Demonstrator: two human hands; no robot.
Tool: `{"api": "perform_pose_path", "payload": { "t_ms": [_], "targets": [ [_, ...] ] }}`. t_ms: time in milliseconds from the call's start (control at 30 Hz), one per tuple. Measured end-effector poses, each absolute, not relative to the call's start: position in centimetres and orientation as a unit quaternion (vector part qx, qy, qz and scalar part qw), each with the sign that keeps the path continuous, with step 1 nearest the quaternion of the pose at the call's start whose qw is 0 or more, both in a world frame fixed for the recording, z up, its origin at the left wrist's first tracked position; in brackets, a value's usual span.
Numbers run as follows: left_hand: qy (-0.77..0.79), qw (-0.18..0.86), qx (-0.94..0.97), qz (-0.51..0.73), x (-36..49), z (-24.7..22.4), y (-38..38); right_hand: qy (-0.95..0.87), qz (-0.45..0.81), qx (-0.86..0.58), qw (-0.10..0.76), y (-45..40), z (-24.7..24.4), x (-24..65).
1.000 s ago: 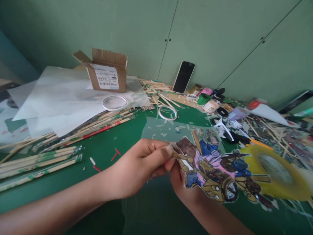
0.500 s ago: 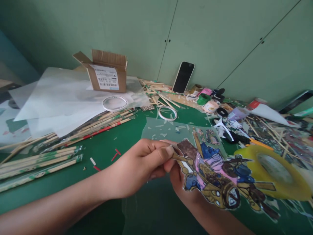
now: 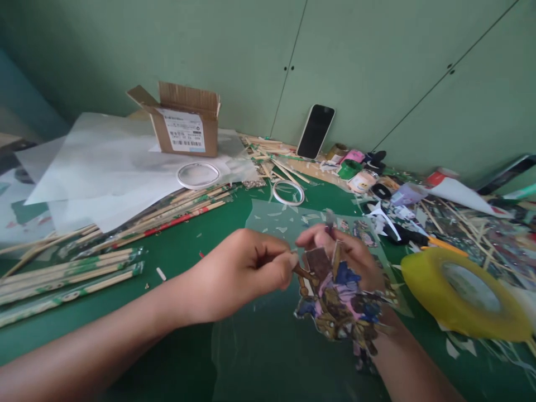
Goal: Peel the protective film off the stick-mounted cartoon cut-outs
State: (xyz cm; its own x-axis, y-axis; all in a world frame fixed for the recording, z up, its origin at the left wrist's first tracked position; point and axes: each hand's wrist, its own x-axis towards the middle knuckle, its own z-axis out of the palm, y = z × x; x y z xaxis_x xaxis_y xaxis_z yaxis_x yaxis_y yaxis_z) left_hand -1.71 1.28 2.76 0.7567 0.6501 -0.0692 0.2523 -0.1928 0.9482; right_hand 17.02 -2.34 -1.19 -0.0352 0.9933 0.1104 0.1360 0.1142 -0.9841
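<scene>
My left hand (image 3: 251, 273) pinches the upper left end of a painted paper cutout figure (image 3: 343, 296), brown, blue and pink with a pale edge. The figure hangs to the right of its fingertips. My right hand (image 3: 360, 254) is behind the cutout, which covers much of its palm and wrist. Between its thumb and fingertips stands a small dark piece (image 3: 329, 219), blurred, its shape unclear. Under both hands lies a clear plastic sheet (image 3: 268, 346) on the green table.
A large yellow tape roll (image 3: 422, 290) lies on the right. Farther back are an open cardboard box (image 3: 209, 137), a leaning phone (image 3: 316, 131) and a white ring (image 3: 288, 192). Wrapped sticks (image 3: 71, 279) are on the left, scraps and sticks on the right.
My right hand has moved up and right, away from my left fingertips, and the small dark piece now shows in it. The cutout has swung down and left.
</scene>
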Motion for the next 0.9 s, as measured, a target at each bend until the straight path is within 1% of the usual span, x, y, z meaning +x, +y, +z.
{"api": "perform_pose_path", "payload": {
  "t_ms": [67, 133, 200, 300, 367, 500, 600, 700, 800, 900],
  "targets": [
    [0.302, 0.538, 0.767, 0.177, -1.8, 2.6, 1.6, -0.562, 0.515, -0.448, 0.468, -2.3, -0.4, 17.1],
    [0.311, 0.521, 0.773, 0.182, -1.8, 2.4, 1.8, -0.548, 0.562, -0.432, 0.443, -2.3, 0.0, 17.1],
    [0.318, 0.501, 0.781, 0.193, -1.6, 2.3, 1.8, -0.527, 0.585, -0.435, 0.437, -2.3, 0.0, 17.1],
    [0.325, 0.447, 0.810, 0.195, -1.5, 2.2, 1.9, -0.530, 0.580, -0.425, 0.449, -2.4, -0.1, 17.2],
    [0.331, 0.409, 0.827, 0.199, -1.5, 2.1, 2.0, -0.562, 0.564, -0.419, 0.437, -2.5, -0.1, 17.3],
    [0.337, 0.381, 0.826, 0.243, -1.5, 1.8, 1.9, -0.594, 0.518, -0.438, 0.432, -2.7, 0.0, 17.4],
    [0.346, 0.389, 0.798, 0.305, -1.5, 1.6, 1.7, -0.583, 0.489, -0.469, 0.448, -2.9, -0.1, 17.2],
    [0.348, 0.449, 0.743, 0.353, -1.4, 1.6, 1.6, -0.552, 0.497, -0.472, 0.475, -3.0, -0.3, 16.8],
    [0.348, 0.543, 0.698, 0.311, -1.2, 1.7, 1.4, -0.538, 0.497, -0.470, 0.492, -2.9, -0.5, 16.7],
    [0.366, 0.586, 0.662, 0.290, -1.0, 1.8, 1.3, -0.527, 0.528, -0.444, 0.497, -2.8, -0.6, 16.8]
  ]
}}
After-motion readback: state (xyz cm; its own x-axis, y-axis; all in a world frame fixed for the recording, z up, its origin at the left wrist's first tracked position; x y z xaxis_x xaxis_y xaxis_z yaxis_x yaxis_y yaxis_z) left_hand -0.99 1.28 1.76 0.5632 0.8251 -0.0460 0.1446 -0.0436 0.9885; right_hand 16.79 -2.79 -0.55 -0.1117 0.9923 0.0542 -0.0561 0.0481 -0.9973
